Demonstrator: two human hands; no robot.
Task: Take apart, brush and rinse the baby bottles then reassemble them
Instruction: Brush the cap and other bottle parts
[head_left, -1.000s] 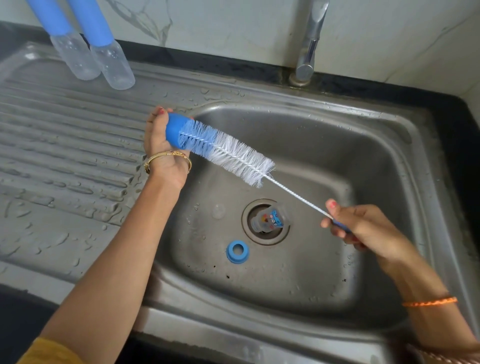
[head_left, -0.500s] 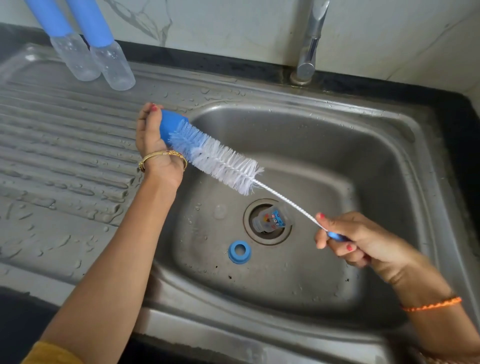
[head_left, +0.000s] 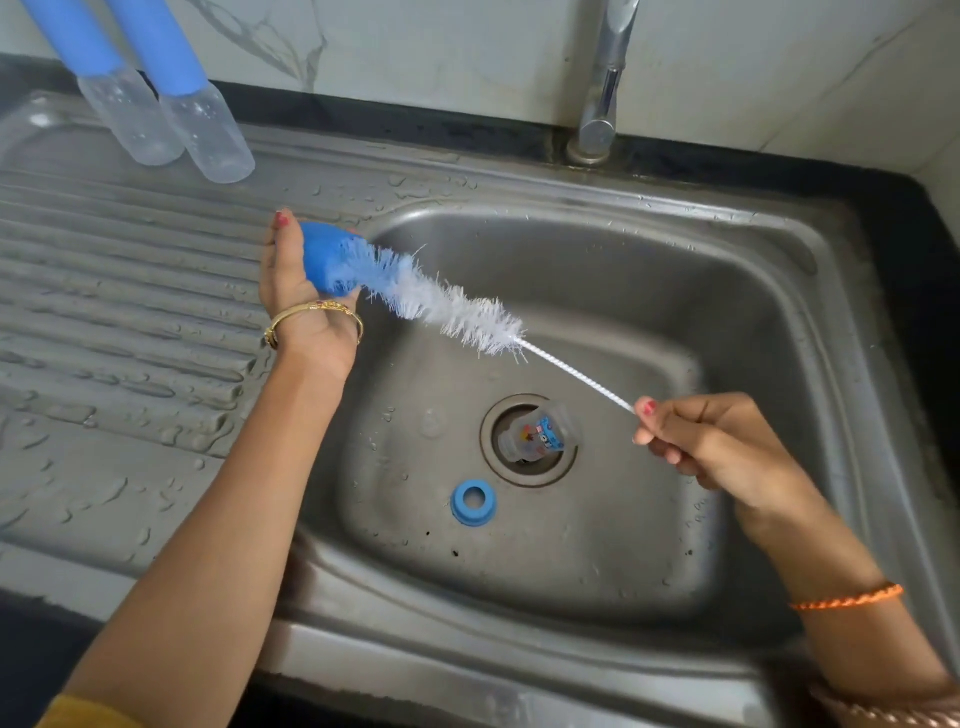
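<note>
A bottle brush (head_left: 447, 306) is held across the sink basin (head_left: 727, 322) between the two hands, its long axis slanting from the far end at the left hand (head_left: 304, 306) down to the near end at the right hand (head_left: 722, 447). The blue sponge tip (head_left: 324, 262) points into the left palm, which is cupped half open around it with the fingers raised. The white and blue bristles run away from that hand, and a twisted wire stem (head_left: 576, 376) leads on to the right hand, which is closed in a pinch around the stem's end; the handle is hidden inside that grip.

Below the stem, between the hands, a small clear bottle part with a coloured printed picture (head_left: 535, 436) lies tilted in the drain opening (head_left: 530, 441). The print is too small to be read, and it may be a cartoon figure. A blue screw ring (head_left: 472, 503) lies flat on the basin floor just nearer than the drain, apart from it.

Beyond the left hand, two clear bottles with blue upper parts (head_left: 171, 109) are leaned side by side on the ribbed, wet steel draining board (head_left: 104, 291). Beyond the right hand a chrome tap (head_left: 602, 98) rises from the dark worktop (head_left: 883, 208), against a pale marbled wall (head_left: 415, 47).
</note>
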